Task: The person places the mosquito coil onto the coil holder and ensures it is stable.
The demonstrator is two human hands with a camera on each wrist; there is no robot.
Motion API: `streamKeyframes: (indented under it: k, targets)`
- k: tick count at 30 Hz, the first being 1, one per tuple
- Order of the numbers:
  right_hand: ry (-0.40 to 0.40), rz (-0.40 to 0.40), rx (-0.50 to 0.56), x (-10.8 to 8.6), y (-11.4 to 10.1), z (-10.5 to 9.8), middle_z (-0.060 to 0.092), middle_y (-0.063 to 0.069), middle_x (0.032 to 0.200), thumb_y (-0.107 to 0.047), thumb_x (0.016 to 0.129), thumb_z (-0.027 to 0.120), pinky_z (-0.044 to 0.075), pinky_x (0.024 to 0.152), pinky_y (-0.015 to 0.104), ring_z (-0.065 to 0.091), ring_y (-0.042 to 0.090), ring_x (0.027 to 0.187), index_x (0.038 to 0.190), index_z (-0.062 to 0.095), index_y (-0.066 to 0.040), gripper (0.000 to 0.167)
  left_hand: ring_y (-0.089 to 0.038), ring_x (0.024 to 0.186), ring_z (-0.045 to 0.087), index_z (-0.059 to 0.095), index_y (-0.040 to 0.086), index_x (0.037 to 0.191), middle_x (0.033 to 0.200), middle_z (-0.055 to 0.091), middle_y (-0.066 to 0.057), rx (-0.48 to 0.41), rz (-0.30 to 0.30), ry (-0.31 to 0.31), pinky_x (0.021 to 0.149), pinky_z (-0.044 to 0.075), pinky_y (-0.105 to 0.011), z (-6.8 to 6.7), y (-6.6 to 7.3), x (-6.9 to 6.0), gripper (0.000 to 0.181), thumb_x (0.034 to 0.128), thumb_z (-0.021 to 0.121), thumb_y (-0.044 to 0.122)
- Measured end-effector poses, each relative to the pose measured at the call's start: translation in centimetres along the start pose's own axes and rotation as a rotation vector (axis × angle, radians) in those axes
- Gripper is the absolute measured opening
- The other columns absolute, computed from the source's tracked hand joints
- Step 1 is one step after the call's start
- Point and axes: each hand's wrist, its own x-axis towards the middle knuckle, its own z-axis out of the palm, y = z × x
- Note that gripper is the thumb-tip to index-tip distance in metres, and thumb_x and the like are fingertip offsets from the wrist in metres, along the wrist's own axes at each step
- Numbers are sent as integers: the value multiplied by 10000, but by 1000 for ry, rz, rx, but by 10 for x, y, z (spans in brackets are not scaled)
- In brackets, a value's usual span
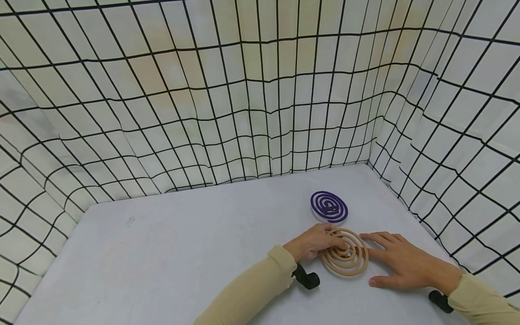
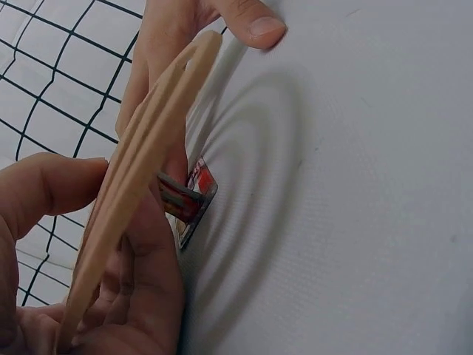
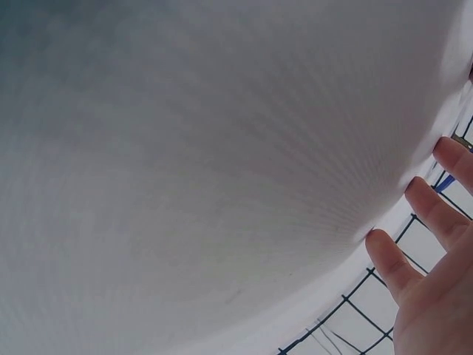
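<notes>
My left hand [image 1: 318, 241] pinches a tan spiral mosquito coil [image 1: 352, 271] between thumb and fingers. In the left wrist view the tan coil [image 2: 148, 140] is tilted on edge above the table, its ringed shadow on the white cloth. Beneath it sits a small metal stand [image 2: 194, 201] with red print. My right hand [image 1: 406, 262] lies beside the coil with its fingers spread and fairly straight. One of its fingers reaches under the coil's edge; whether it touches the stand is hidden. In the right wrist view the fingertips [image 3: 425, 192] press on the cloth.
A purple spiral coil [image 1: 334, 218] lies just beyond my hands, with a dark piece at its centre. Black wire mesh [image 1: 252, 108] backed by white sheets walls the white table [image 1: 162, 253]. A black camera mount [image 1: 307, 277] hangs at my left wrist.
</notes>
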Motion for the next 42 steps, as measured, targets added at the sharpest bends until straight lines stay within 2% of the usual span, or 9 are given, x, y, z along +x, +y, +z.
streamKeyframes:
  k: [10,19,32,42]
  targets:
    - [9,-2,3,1,0,-1,514,-17,1527,-806,878,554,459,1043,578,519,276,1361,1451,580,-360,726,-95,751,653,637,119,1062,875,683,-3,-10,-33,17,631,526,-183,3,1,0,250,868,782,54]
    - [-2,-1,9,1,0,-3,514,-3,1531,-803,881,555,461,1039,588,523,289,1359,1462,572,-354,735,-101,752,648,624,117,1041,868,678,-6,-19,-38,21,629,527,-180,3,0,2,246,866,781,46]
    - [-25,12,22,1,-1,-2,511,-3,1533,-818,877,540,457,1042,600,522,299,1364,1457,574,-357,742,-116,837,658,636,105,1200,962,689,-27,-23,-26,-8,717,539,-205,1,-2,1,379,859,789,46]
    - [-31,19,25,1,-2,-3,512,-1,1535,-821,874,540,456,1050,599,523,302,1365,1452,582,-351,746,-106,814,670,658,114,1135,932,697,-17,-16,-1,-26,725,571,-205,2,-3,2,294,876,778,44]
